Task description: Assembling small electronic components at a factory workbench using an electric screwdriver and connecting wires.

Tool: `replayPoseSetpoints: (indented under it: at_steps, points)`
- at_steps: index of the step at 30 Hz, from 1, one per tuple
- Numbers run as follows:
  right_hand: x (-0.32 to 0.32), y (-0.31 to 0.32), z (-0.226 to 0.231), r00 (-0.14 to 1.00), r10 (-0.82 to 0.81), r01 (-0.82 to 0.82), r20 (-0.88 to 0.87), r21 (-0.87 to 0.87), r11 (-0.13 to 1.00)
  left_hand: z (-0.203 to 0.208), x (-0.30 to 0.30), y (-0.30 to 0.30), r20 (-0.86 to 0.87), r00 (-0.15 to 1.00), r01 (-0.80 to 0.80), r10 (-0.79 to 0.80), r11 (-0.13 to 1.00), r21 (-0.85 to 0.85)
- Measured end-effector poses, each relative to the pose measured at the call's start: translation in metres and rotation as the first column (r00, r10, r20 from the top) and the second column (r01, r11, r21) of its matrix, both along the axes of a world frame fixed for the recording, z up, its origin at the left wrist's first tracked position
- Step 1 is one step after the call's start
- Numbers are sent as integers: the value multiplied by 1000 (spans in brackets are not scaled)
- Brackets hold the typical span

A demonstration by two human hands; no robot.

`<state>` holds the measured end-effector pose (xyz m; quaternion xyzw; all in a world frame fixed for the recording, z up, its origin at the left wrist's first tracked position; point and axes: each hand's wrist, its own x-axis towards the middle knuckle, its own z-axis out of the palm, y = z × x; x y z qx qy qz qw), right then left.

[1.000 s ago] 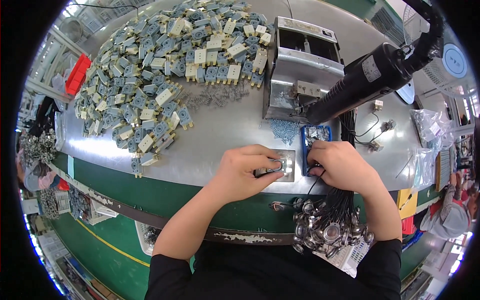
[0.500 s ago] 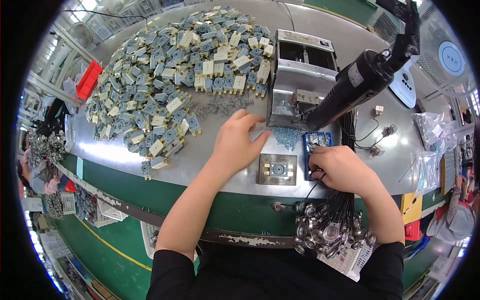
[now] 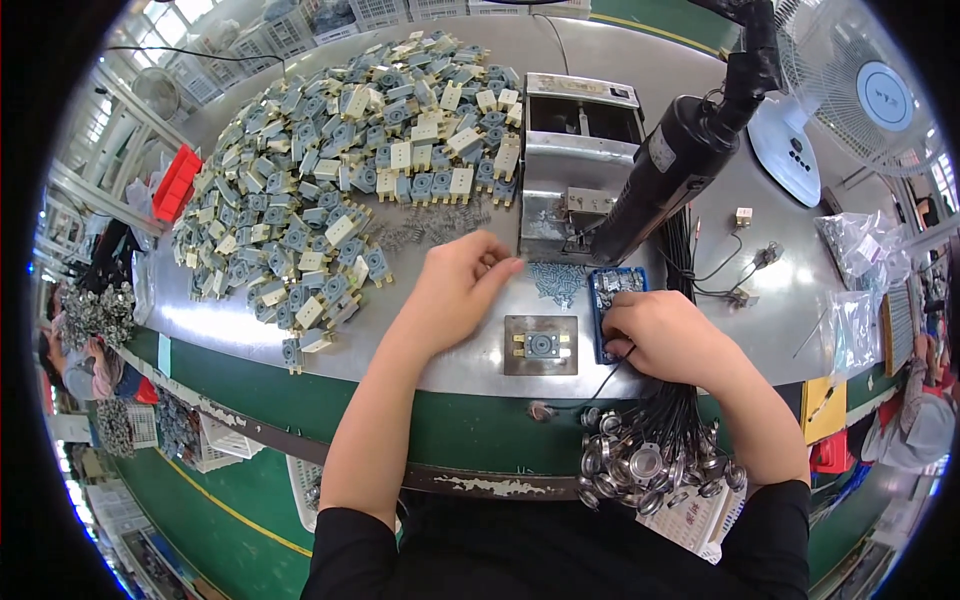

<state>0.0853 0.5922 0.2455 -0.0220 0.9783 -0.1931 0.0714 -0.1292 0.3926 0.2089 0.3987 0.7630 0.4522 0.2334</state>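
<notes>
My left hand (image 3: pixel 460 292) hovers over the metal tabletop beside the small blue screws (image 3: pixel 557 281). Its fingers are loosely curled, the thumb stands apart, and I see nothing held. My right hand (image 3: pixel 655 335) reaches over the blue tray (image 3: pixel 597 335) of small metal parts, its fingers closed around a thin black cable (image 3: pixel 608 376); the fingertips are partly hidden. This cable runs down to a blurred end piece (image 3: pixel 541 411) at the table edge. Between my hands, a grey switch-like block (image 3: pixel 542 345) with brass terminals sits in a flat metal fixture (image 3: pixel 512 366).
A large pile of grey-and-cream blocks (image 3: pixel 330 180) covers the left, with loose springs (image 3: pixel 430 225) beside it. A metal box machine (image 3: pixel 560 150) and black powered driver (image 3: pixel 660 180) stand ahead. Round metal-ended cables (image 3: pixel 645 462) hang at the front edge; a fan (image 3: pixel 785 150) stands far right.
The view has shifted slightly. My left hand's fingers have curled in more, with the thumb nearer to them. My right hand stays at the blue tray, and the cable's end has swung a little left.
</notes>
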Motion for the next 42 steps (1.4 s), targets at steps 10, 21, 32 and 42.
replayPoseSetpoints:
  at_steps: [10,21,32,42]
  points:
    - [-2,0,-4,998,36,-41,53,105,994,-14,29,-35,417,909,-113,-18,951,287]
    - [-6,2,4,995,44,-47,94,24,999,-25,44,-26,39,974,197,-222,924,327]
    - [-9,-1,7,996,41,-42,85,8,999,-27,45,-23,-2,975,214,-224,929,303]
    - [-8,0,3,995,10,-7,97,-33,999,-31,44,-24,22,972,216,-234,925,312]
